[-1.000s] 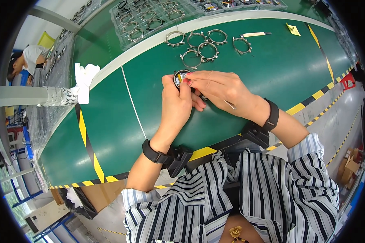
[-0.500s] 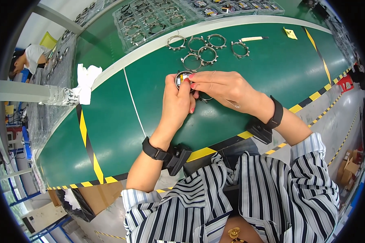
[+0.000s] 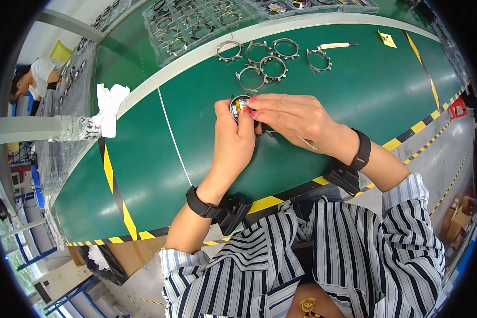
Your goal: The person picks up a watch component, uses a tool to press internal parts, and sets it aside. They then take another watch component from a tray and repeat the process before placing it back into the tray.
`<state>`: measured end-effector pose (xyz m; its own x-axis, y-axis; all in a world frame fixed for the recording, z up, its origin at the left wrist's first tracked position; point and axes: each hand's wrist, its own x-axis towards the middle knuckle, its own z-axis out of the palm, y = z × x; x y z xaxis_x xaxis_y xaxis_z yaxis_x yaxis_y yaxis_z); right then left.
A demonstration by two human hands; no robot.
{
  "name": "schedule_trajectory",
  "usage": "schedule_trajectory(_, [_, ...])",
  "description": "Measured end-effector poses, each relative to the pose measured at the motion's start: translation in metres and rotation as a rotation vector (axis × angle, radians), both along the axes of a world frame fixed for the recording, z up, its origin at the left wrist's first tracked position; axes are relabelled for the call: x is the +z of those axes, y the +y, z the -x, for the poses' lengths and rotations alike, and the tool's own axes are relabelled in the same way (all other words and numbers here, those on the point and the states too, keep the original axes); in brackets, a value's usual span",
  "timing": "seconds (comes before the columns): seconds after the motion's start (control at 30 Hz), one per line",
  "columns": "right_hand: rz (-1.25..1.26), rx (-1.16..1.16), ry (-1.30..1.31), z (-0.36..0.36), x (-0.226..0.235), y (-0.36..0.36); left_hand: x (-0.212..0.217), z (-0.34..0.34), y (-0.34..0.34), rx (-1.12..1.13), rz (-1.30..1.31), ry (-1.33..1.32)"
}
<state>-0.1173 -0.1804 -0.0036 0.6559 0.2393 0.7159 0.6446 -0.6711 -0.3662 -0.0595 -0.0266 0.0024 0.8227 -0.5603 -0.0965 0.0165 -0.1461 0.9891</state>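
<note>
Within the round watch case [image 3: 231, 105] held above the table [image 3: 143, 175], an electronic module [image 3: 239, 107] with yellow and silvery-white parts already sits inside the rim, so the pair looks partly put together; whether the module is fully seated or fastened cannot be told. The left hand [image 3: 233, 138] grips the case at its edge, the thumb on the near face. The right hand [image 3: 299, 119] has its fingertips drawn together against the case's right side; whether they pinch a small part is hidden. Beyond the hands, a group of five metal watch frames [image 3: 261, 67] and one separate frame [image 3: 308, 58] lie with green showing through, no module in any. A slim white tool [image 3: 336, 45] lies near the lone frame. Farther off, one clear tray [image 3: 185, 26] carries more frames and another tray [image 3: 323, 7] carries small electronic parts.
</note>
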Motion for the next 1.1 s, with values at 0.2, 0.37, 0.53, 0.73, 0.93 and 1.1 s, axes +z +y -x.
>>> schedule_trajectory(0.2, [0.142,-0.017,-0.066,-0.003,0.004,-0.001,0.005,-0.005,0.002,-0.004,0.214,0.225])
schedule_trajectory(0.37, [-0.111,0.014,0.052,0.001,0.014,-0.001,0.003,-0.004,0.001,-0.025,0.199,0.143])
schedule_trajectory(0.53, [-0.146,0.018,0.089,0.005,0.020,0.000,0.006,-0.003,0.001,-0.058,0.191,0.144])
schedule_trajectory(0.73, [-0.095,-0.006,0.045,0.007,0.013,0.000,0.001,-0.002,0.000,-0.075,0.190,0.191])
schedule_trajectory(0.93, [0.073,-0.083,0.030,0.010,0.005,0.008,-0.004,-0.003,0.000,-0.030,0.053,0.211])
schedule_trajectory(1.1, [0.062,-0.085,0.083,0.011,0.000,0.008,-0.002,-0.005,0.000,-0.026,-0.007,0.258])
